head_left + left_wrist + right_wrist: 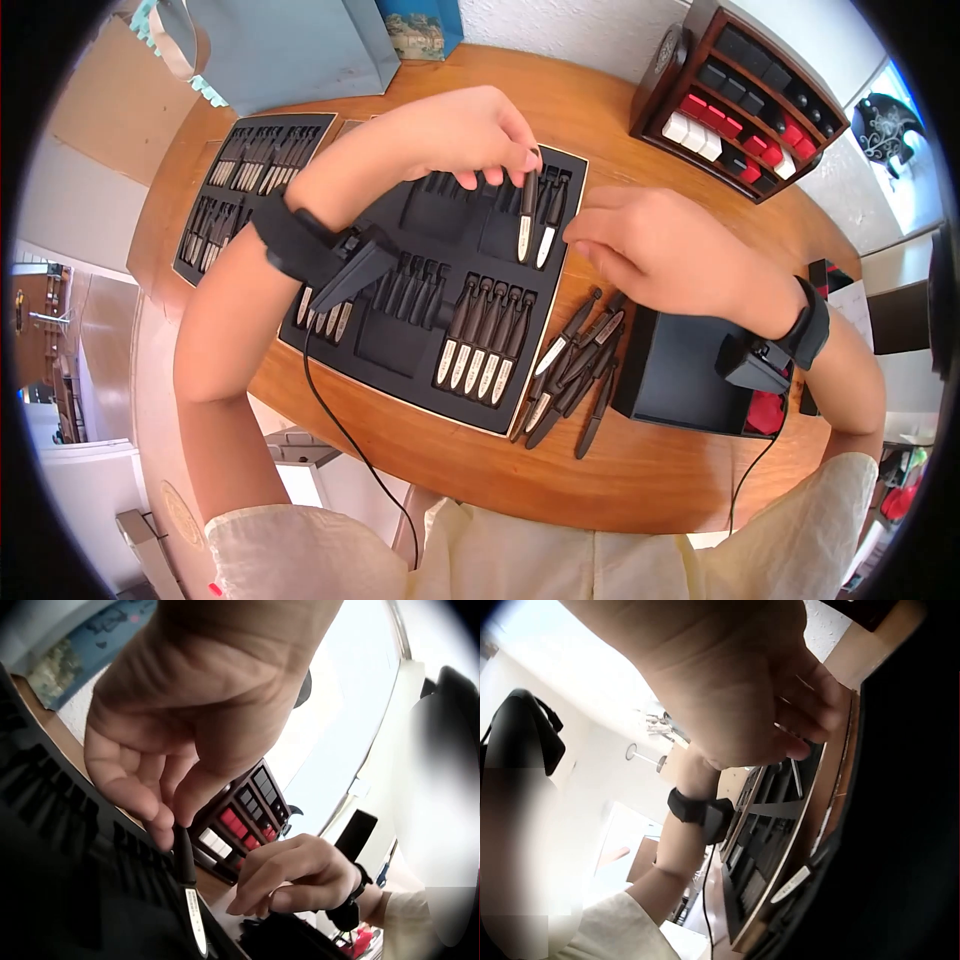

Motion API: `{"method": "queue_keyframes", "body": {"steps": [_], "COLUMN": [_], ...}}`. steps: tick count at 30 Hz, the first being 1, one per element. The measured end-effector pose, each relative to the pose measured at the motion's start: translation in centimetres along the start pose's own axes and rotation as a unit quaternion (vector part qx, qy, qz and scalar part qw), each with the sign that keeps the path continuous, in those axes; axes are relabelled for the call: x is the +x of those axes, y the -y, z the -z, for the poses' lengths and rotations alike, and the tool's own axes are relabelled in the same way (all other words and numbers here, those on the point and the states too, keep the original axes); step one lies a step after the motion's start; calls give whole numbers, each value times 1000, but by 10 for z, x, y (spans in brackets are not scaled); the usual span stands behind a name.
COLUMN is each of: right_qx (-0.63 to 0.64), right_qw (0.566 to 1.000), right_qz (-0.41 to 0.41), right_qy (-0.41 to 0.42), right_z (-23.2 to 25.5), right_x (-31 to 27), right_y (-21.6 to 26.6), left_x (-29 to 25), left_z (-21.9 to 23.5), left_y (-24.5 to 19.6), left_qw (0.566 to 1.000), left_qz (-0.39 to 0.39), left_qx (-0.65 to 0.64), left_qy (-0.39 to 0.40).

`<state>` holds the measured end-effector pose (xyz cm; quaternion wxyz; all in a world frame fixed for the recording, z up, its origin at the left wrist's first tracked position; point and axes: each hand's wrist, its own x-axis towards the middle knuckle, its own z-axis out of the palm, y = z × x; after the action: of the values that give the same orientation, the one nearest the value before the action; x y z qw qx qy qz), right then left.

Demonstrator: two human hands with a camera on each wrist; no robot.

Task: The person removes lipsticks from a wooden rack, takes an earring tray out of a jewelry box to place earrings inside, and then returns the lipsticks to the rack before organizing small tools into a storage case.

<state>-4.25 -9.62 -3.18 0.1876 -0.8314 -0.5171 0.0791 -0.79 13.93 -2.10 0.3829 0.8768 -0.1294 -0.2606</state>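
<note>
My left hand (475, 135) pinches the dark top end of a slim, pen-shaped stick (527, 215) between thumb and fingertips. In the left wrist view its pale, pointed, printed end hangs downward, over the black tray (400, 345). Beside it a similar stick (549, 235) sits in the tray's upper right compartment. To the right of the tray, my right hand (650, 250) hovers with loosely bent fingers and nothing visible between them. Below that hand lies a loose pile of such sticks (580, 375) on the table, against the tray's edge.
A second filled tray (250, 170) lies to the left. At the right stands an open black box (670, 365) with something red inside. A wooden rack (745, 100) of red, white and black pieces and a blue-grey bag (300, 60) stand at the back of the wooden table (600, 500).
</note>
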Motion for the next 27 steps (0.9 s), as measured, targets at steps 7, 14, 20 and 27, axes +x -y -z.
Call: {"method": "queue_keyframes", "body": {"steps": [7,14,20,27], "right_qx": [-148,-160,-161,-140], "right_qw": [977,975,976,980], "right_qz": [146,149,142,142], "right_qy": [-35,-35,-28,3], "right_z": [-18,-22,-24,-23], "right_x": [0,-3,-5,-4], "right_y": [2,0,3,1], "left_x": [21,27,28,29], "left_z": [-13,-18,-24,-25], "left_y": [-5,-6,0,-1], "left_qw": [999,999,990,980], "left_qz": [12,17,-36,-30], "left_qx": [41,40,121,179], "left_qy": [9,4,-57,-83]}}
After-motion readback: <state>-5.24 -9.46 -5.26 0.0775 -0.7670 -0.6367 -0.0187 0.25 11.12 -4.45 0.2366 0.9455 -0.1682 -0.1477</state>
